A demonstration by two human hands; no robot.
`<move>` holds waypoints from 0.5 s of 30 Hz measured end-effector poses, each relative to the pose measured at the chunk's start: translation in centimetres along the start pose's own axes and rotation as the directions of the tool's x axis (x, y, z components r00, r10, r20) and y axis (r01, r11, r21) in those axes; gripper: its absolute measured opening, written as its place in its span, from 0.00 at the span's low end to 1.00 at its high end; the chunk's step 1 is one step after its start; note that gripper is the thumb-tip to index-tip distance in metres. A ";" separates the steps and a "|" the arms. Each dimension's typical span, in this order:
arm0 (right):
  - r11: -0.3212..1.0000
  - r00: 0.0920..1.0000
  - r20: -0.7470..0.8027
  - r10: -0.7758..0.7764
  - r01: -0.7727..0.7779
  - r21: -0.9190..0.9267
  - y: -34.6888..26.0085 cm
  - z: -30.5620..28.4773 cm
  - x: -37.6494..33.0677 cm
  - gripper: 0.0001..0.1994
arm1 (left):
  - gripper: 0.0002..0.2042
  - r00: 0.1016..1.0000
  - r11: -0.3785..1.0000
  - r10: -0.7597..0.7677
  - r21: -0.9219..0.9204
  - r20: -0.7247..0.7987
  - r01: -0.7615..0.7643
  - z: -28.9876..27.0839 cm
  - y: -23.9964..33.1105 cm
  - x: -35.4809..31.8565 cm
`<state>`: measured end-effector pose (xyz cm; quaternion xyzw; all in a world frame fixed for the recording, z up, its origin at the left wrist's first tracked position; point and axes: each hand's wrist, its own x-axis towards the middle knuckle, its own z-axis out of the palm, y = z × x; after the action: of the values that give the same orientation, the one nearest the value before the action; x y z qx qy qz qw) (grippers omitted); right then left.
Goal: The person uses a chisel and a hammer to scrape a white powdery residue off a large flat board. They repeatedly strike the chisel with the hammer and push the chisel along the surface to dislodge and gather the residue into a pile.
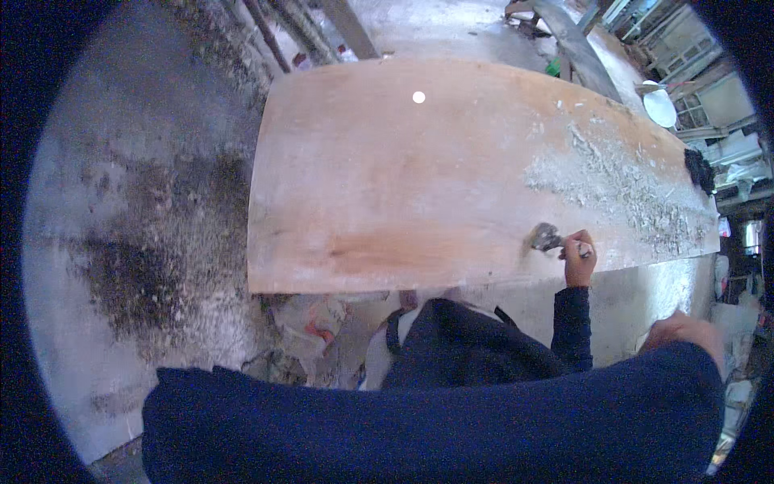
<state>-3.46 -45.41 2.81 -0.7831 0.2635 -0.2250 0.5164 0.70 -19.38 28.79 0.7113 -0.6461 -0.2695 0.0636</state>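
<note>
A wide, light-brown wooden board (387,177) lies flat in front of me, its near edge close to my body. My right hand (579,248) is closed round a short-handled tool with a wide dark head (547,236); whether it is a brush or a scraper I cannot make out. The tool's head points left and rests at the board's surface, near the front edge. Pale flakes and shavings (621,181) are scattered over the board's right part. A dark blue sleeve crosses the bottom close up, and my left hand (685,329) shows beyond it, fingers hidden.
A bundled black cloth (700,171) lies at the board's right end. Past the far right edge is a round white object (659,105). Wooden beams (351,28) stand behind the board. The grey floor (153,266) on the left has dark stains and debris.
</note>
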 end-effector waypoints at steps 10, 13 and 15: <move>0.960 0.984 0.038 -0.174 0.178 -0.217 -1.6 2.5 0.2 0.06 | 0.17 0.989 0.995 -0.088 0.035 -0.120 0.093 2.1 -0.6 0.5; 0.937 0.967 0.083 -0.242 0.255 -0.239 -2.2 3.1 0.3 0.05 | 0.17 0.987 0.994 -0.108 0.023 -0.121 0.111 2.6 -0.6 0.4; 0.954 0.979 0.147 -0.140 0.173 -0.243 -3.6 3.1 0.0 0.05 | 0.16 0.988 0.995 -0.095 0.020 -0.119 0.098 2.8 -0.8 0.8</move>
<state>-0.85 -42.13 5.06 -0.8742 0.1934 -0.1789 0.4078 0.16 -19.30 25.84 0.7572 -0.6093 -0.2215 0.0794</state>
